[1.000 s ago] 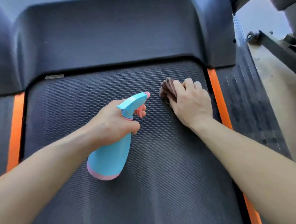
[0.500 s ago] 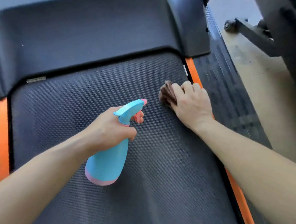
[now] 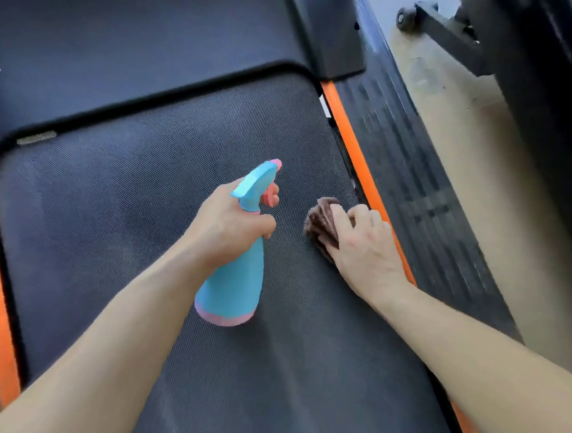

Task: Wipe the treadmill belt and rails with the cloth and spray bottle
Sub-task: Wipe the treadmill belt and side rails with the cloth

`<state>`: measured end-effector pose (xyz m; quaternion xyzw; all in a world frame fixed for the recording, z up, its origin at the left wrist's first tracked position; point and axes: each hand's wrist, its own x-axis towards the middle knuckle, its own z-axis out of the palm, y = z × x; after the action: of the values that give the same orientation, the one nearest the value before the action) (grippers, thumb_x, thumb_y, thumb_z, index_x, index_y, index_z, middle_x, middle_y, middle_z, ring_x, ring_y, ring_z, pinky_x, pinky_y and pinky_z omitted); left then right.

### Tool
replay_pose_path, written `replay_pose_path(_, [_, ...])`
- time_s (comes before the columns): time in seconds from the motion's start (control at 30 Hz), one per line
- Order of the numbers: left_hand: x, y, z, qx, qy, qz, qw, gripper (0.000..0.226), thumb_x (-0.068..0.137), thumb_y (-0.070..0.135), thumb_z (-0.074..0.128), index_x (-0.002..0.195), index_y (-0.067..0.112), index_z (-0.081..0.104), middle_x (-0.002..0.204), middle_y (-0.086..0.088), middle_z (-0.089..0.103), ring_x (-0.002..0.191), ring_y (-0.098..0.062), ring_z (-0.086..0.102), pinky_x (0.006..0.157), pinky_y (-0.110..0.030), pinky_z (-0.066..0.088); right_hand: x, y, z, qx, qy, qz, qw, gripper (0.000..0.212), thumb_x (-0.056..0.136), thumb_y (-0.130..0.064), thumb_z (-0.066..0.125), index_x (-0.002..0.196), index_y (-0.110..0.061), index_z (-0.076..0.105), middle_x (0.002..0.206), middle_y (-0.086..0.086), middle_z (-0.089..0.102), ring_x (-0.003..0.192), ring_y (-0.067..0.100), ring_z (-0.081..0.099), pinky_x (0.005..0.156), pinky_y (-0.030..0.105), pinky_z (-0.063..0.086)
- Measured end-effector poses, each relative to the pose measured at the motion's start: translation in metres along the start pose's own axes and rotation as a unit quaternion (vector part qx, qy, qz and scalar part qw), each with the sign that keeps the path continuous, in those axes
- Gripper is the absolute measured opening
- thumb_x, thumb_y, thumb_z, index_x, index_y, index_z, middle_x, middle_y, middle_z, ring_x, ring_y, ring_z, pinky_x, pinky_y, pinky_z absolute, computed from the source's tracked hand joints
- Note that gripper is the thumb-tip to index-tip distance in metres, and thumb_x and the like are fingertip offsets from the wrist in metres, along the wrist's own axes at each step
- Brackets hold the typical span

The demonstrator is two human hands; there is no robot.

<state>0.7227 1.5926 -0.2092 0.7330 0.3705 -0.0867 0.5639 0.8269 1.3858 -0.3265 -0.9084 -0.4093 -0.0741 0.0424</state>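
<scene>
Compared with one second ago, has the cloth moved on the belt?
Yes. The cloth under the right hand has slid toward the person, away from the motor cover, along the right orange stripe.

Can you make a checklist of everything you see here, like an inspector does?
Surface: dark textured belt, orange-edged rails on each side.
Job's things: blue-and-pink bottle held over the belt; brown cloth bunched on the belt near the right rail.
Clutter: nothing seen.
Hands: left hand grips the bottle; right hand holds the cloth down.
Cables: nothing seen.
Surroundings: tan floor, a dark frame with a wheel.
</scene>
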Motion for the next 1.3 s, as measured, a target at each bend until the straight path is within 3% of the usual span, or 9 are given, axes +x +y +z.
replay_pose_path(0.13, [-0.007, -0.012, 0.007, -0.007, -0.010, -0.007, 1.000, 0.041, 0.062, 0.018, 0.066, 0.098, 0.034, 0.073, 0.105, 0.016, 0.077, 0.095, -0.016, 0.070, 0.084, -0.035, 0.054, -0.007, -0.016, 0.005, -0.025, 0.013, 0.058, 0.998, 0.043, 0.090, -0.042, 0.068, 0.121, -0.012, 0.062, 0.094, 0.011, 0.054, 0.079, 0.032, 0.050, 0.064, 0.043, 0.041])
replay_pose_path(0.3, [0.001, -0.013, 0.016, 0.037, -0.014, 0.011, 0.999, 0.049, 0.055, 0.022, 0.066, 0.099, 0.042, 0.074, 0.104, 0.023, 0.075, 0.092, -0.007, 0.068, 0.081, -0.029, 0.051, 0.020, -0.002, -0.001, -0.065, 0.048, 0.033, 0.996, 0.038, 0.085, -0.034, 0.073, 0.114, -0.012, 0.063, 0.094, 0.009, 0.056, 0.080, 0.031, 0.052, 0.065, 0.041, 0.040])
replay_pose_path(0.4, [0.000, -0.006, 0.018, 0.055, -0.005, 0.016, 0.998, 0.057, 0.054, 0.023, 0.065, 0.106, 0.045, 0.073, 0.102, 0.024, 0.075, 0.085, -0.007, 0.065, 0.080, -0.029, 0.053, 0.097, -0.008, 0.005, -0.072, 0.078, 0.102, 0.989, 0.015, 0.090, -0.024, 0.063, 0.098, -0.011, 0.065, 0.095, 0.010, 0.060, 0.084, 0.033, 0.058, 0.067, 0.040, 0.043])
replay_pose_path(0.5, [-0.006, -0.002, 0.015, 0.053, 0.023, 0.021, 0.998, 0.055, 0.055, 0.021, 0.065, 0.107, 0.037, 0.074, 0.103, 0.023, 0.075, 0.086, -0.010, 0.067, 0.079, -0.030, 0.055, 0.153, -0.025, 0.000, -0.009, 0.012, 0.150, 0.989, 0.023, 0.097, -0.012, 0.046, 0.107, -0.008, 0.066, 0.111, 0.011, 0.060, 0.099, 0.034, 0.057, 0.079, 0.042, 0.045])
replay_pose_path(0.63, [-0.012, -0.004, 0.010, 0.033, 0.031, 0.022, 0.999, 0.046, 0.063, 0.014, 0.070, 0.107, 0.026, 0.074, 0.105, 0.021, 0.075, 0.091, -0.003, 0.068, 0.081, -0.029, 0.055, 0.102, -0.011, -0.007, -0.038, 0.023, 0.122, 0.992, 0.017, 0.090, -0.030, 0.066, 0.092, -0.012, 0.065, 0.095, 0.009, 0.060, 0.086, 0.032, 0.058, 0.071, 0.040, 0.045])
replay_pose_path(0.77, [-0.017, -0.012, 0.014, 0.048, 0.015, 0.018, 0.999, 0.051, 0.057, 0.018, 0.068, 0.107, 0.025, 0.074, 0.105, 0.018, 0.075, 0.097, -0.004, 0.068, 0.081, -0.028, 0.055, 0.011, 0.005, -0.019, -0.038, -0.025, 0.079, 0.996, 0.026, 0.091, -0.039, 0.064, 0.094, -0.014, 0.059, 0.090, 0.008, 0.055, 0.081, 0.032, 0.053, 0.067, 0.041, 0.041])
replay_pose_path(0.93, [-0.018, -0.024, 0.010, 0.050, 0.025, 0.004, 0.998, 0.052, 0.061, 0.016, 0.072, 0.112, 0.029, 0.073, 0.107, 0.022, 0.075, 0.096, -0.005, 0.068, 0.083, -0.027, 0.052, 0.069, -0.005, -0.003, -0.082, 0.007, 0.110, 0.991, 0.017, 0.087, -0.027, 0.070, 0.092, -0.013, 0.062, 0.092, 0.008, 0.058, 0.083, 0.033, 0.056, 0.068, 0.040, 0.043])
replay_pose_path(1.13, [-0.021, -0.034, 0.000, 0.074, 0.046, 0.014, 0.996, 0.041, 0.063, 0.019, 0.075, 0.102, 0.029, 0.074, 0.105, 0.026, 0.073, 0.087, 0.000, 0.066, 0.071, -0.015, 0.048, 0.183, -0.019, 0.004, -0.017, -0.035, 0.123, 0.992, 0.028, 0.101, -0.019, 0.044, 0.119, -0.008, 0.063, 0.124, 0.012, 0.057, 0.112, 0.035, 0.053, 0.090, 0.045, 0.043])
replay_pose_path(1.3, [-0.023, -0.027, -0.005, 0.062, 0.041, 0.013, 0.997, 0.041, 0.071, 0.012, 0.075, 0.104, 0.036, 0.073, 0.106, 0.027, 0.073, 0.085, 0.004, 0.064, 0.072, -0.014, 0.048, 0.081, -0.004, -0.012, -0.043, -0.009, 0.062, 0.997, 0.027, 0.088, -0.038, 0.066, 0.098, -0.012, 0.062, 0.096, 0.010, 0.059, 0.087, 0.035, 0.056, 0.070, 0.043, 0.044])
